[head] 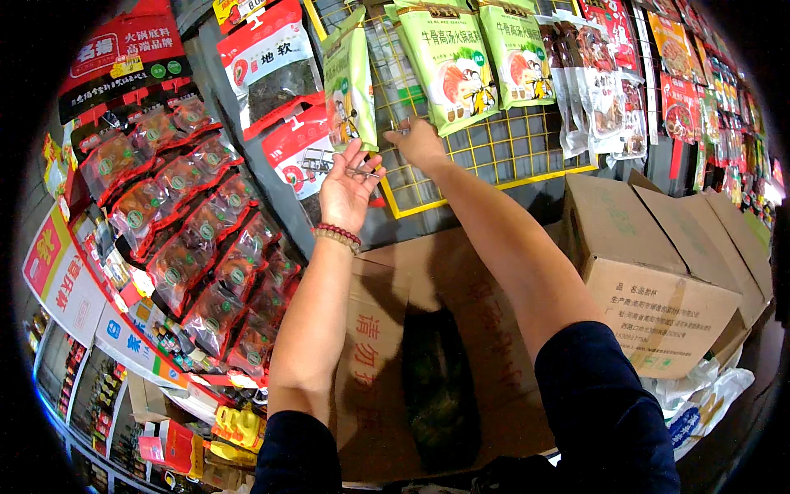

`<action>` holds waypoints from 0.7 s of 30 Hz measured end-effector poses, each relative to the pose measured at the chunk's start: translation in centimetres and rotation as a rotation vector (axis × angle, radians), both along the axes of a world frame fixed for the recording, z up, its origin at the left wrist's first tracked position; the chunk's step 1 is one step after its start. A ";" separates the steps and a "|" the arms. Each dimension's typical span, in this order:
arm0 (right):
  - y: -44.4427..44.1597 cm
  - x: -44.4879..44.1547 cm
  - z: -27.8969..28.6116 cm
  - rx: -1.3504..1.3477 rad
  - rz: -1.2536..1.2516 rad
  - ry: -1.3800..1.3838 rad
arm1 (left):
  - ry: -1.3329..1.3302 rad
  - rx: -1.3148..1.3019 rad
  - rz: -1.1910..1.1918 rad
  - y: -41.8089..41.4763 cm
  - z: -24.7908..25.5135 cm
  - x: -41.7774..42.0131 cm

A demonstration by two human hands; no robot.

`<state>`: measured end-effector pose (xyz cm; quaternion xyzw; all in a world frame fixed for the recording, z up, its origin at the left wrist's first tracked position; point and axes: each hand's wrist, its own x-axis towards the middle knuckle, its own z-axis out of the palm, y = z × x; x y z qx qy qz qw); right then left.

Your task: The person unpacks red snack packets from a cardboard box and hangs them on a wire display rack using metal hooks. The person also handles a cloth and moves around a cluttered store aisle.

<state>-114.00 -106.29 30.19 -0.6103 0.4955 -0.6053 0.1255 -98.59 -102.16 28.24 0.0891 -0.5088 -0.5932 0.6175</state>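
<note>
My left hand is palm up, fingers half curled, with several metal wire hooks lying across it. A red and beige bead bracelet circles that wrist. My right hand reaches to the yellow-framed wire grid, its thumb and fingers around a small metal piece that looks like a hook. Just left of it hangs a green food packet, turned sideways, above my left fingertips. Two more green packets, a nearer one and a farther one, hang to the right.
Red-and-white packets hang at the left, beside a rack of vacuum-packed food. Clear bags hang right of the green packets. Below the grid is a cardboard box with a dark opening. Another printed carton stands at right.
</note>
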 end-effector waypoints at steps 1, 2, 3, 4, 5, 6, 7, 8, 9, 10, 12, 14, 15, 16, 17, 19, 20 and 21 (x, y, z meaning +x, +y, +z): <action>0.1 0.0 0.1 -0.008 -0.001 0.005 | -0.003 -0.005 -0.001 0.0 -0.1 0.1; 0.3 0.0 0.1 -0.016 -0.004 0.011 | -0.006 -0.011 -0.003 -0.1 -0.1 0.1; 0.4 0.1 0.1 -0.026 -0.007 0.021 | -0.006 -0.011 0.002 0.0 -0.1 0.2; 0.5 0.2 0.0 -0.036 -0.010 0.032 | -0.006 -0.010 0.006 0.0 -0.1 0.3; 0.5 0.2 -0.1 -0.046 -0.014 0.043 | -0.006 -0.010 0.010 0.1 -0.1 0.3; 0.9 0.2 0.0 -0.039 -0.032 0.041 | -0.008 -0.012 0.007 0.0 -0.1 0.4; 1.3 0.2 0.1 -0.032 -0.050 0.039 | -0.009 -0.015 0.005 -0.1 -0.1 0.4; 1.6 0.3 0.2 -0.025 -0.067 0.037 | -0.011 -0.016 0.003 -0.1 -0.1 0.5; 1.8 0.2 0.2 -0.062 -0.084 0.047 | -0.010 -0.012 0.006 -0.1 -0.1 0.3; 1.9 0.1 0.2 -0.099 -0.100 0.057 | -0.010 -0.007 0.011 0.0 -0.1 0.2; 2.1 0.4 0.1 -0.154 -0.114 0.073 | -0.015 -0.008 0.018 0.2 -0.2 0.2; 2.2 1.0 0.1 -0.188 -0.108 0.084 | -0.013 0.001 0.033 0.2 -0.3 0.5; 1.7 0.8 0.2 -0.204 -0.092 0.063 | -0.014 0.005 0.031 0.2 -0.3 0.3; 0.9 0.6 0.2 -0.220 -0.075 0.042 | -0.014 -0.007 0.011 0.2 -0.2 0.1; 0.2 0.4 0.4 -0.236 -0.057 0.021 | -0.015 -0.008 0.009 0.1 -0.1 -0.1; -0.8 0.2 0.5 -0.274 -0.065 0.019 | -0.013 -0.003 0.009 0.3 -0.1 -0.5; -1.3 0.0 0.5 -0.293 -0.070 0.018 | -0.014 -0.004 0.006 0.4 0.0 -0.7; -1.0 0.3 0.7 -0.228 -0.041 0.014 | -0.014 -0.002 0.011 0.5 -0.1 -0.5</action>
